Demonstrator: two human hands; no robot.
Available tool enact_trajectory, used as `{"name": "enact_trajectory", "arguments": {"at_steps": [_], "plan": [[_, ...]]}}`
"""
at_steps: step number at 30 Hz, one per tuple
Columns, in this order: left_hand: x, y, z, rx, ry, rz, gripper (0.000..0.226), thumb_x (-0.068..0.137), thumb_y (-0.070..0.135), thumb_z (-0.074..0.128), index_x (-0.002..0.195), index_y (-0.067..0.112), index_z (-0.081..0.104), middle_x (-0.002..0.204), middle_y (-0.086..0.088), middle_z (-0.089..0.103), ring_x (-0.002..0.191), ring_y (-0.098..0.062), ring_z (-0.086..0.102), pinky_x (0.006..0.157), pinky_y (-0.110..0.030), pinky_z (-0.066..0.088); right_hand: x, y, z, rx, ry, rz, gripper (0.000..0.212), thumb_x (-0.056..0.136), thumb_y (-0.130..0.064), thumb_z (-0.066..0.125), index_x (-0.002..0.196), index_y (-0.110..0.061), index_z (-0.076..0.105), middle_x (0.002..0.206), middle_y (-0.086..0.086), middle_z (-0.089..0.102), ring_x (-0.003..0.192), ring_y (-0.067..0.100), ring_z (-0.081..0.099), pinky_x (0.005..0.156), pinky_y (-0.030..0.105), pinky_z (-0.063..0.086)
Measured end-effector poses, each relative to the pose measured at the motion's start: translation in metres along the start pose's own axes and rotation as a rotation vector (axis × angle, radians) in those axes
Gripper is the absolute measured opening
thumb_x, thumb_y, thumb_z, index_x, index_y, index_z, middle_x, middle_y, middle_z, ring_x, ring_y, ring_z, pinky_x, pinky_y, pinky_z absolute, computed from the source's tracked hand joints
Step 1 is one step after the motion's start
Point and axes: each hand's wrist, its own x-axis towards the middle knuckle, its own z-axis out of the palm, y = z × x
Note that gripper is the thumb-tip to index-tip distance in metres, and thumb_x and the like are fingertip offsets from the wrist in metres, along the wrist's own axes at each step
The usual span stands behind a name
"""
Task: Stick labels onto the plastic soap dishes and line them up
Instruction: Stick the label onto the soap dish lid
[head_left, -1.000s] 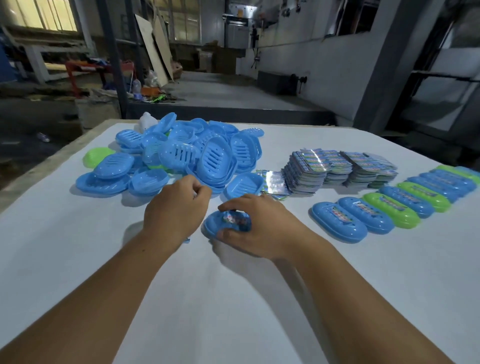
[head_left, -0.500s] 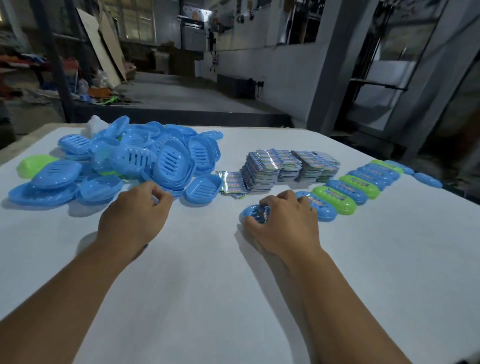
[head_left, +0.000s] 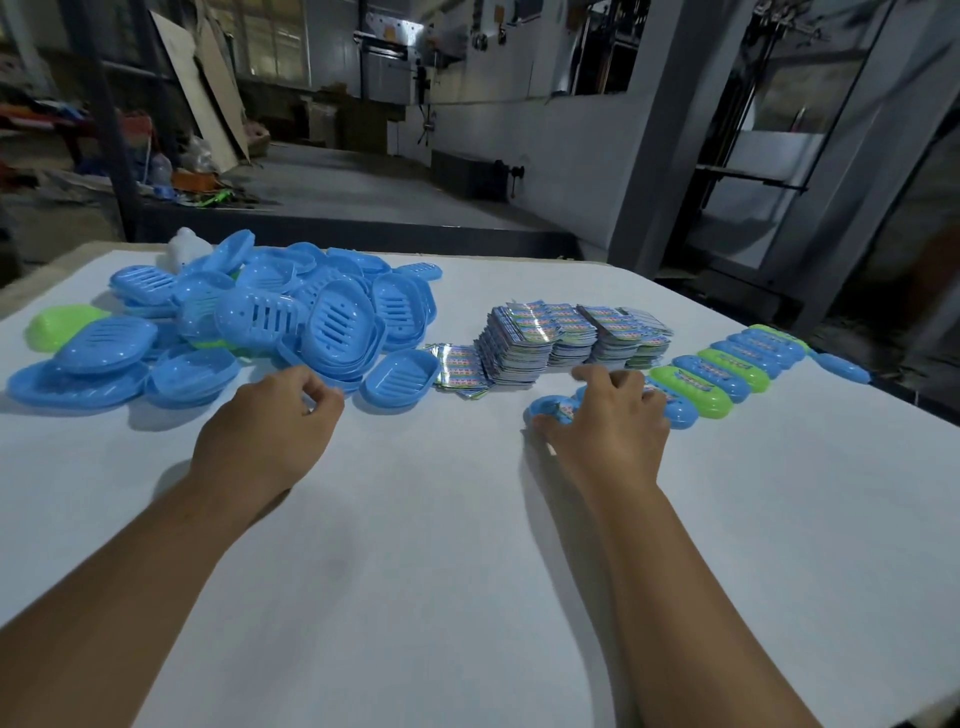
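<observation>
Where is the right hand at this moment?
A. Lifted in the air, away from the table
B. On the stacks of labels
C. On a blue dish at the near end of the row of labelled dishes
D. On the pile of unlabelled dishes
C: the right hand lies over a blue dish at the near end of the row, beside the label stacks.

Right hand (head_left: 608, 421) grips blue soap dish (head_left: 550, 408) at near end of labelled row (head_left: 727, 366); that row blocks the side right of the grip. Label stacks (head_left: 566, 332) stand just beyond it. Bare table (head_left: 441, 519) open left of and nearer than the grip. Left hand (head_left: 270, 421) and dish pile (head_left: 249, 322) obstruct far left.
</observation>
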Motion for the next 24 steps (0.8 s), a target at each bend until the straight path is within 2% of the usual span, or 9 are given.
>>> {"name": "enact_trajectory", "arguments": {"at_steps": [4,10,14,17,20,24], "plan": [[0.001,0.0,0.0,0.005,-0.012,-0.023,0.027,0.092,0.049,0.057,0.075,0.029,0.054,0.073,0.016,0.059,0.074,-0.019,0.06,0.068,-0.033,0.045,0.0,-0.007,0.003,0.026,0.043,-0.059,0.057,0.084,-0.049,0.073,0.134,-0.03,0.056,0.135,0.006,0.048,0.121,0.034,0.041,0.098,0.042,0.036],[0.004,-0.003,0.0,0.042,-0.042,-0.068,0.028,0.091,0.053,0.057,0.075,0.032,0.051,0.072,0.019,0.053,0.072,-0.014,0.057,0.068,-0.031,0.044,-0.013,-0.049,0.012,0.177,0.059,-0.342,0.035,0.09,-0.034,0.069,0.124,-0.024,0.065,0.126,0.007,0.057,0.113,0.033,0.049,0.097,0.042,0.037],[0.007,-0.007,-0.001,0.068,-0.04,-0.067,0.024,0.091,0.054,0.056,0.082,0.031,0.055,0.078,0.013,0.064,0.071,-0.013,0.061,0.068,-0.031,0.049,-0.019,-0.082,0.021,0.27,0.001,-0.526,0.027,0.09,-0.026,0.069,0.117,-0.021,0.069,0.117,0.005,0.063,0.107,0.032,0.055,0.093,0.041,0.044],[0.007,-0.009,-0.003,0.103,-0.021,-0.057,0.023,0.09,0.053,0.056,0.082,0.032,0.056,0.082,0.01,0.067,0.073,-0.015,0.062,0.066,-0.03,0.044,-0.021,-0.106,0.031,0.312,-0.019,-0.623,0.022,0.09,-0.023,0.068,0.111,-0.018,0.071,0.107,0.004,0.067,0.1,0.031,0.058,0.09,0.041,0.045],[0.009,-0.011,-0.009,0.175,0.069,-0.024,0.022,0.089,0.05,0.057,0.081,0.029,0.058,0.084,0.007,0.068,0.082,-0.023,0.063,0.066,-0.03,0.039,-0.021,-0.129,0.041,0.347,-0.022,-0.674,0.021,0.091,-0.025,0.067,0.109,-0.016,0.072,0.103,0.004,0.069,0.096,0.03,0.059,0.086,0.039,0.046],[0.017,-0.022,-0.027,0.242,0.335,0.083,0.015,0.09,0.037,0.061,0.089,0.022,0.061,0.087,-0.001,0.066,0.083,-0.027,0.06,0.063,-0.033,0.041,-0.019,-0.147,0.052,0.411,-0.024,-0.678,0.019,0.093,-0.025,0.066,0.108,-0.015,0.072,0.098,0.003,0.069,0.096,0.029,0.061,0.085,0.041,0.05]]}}
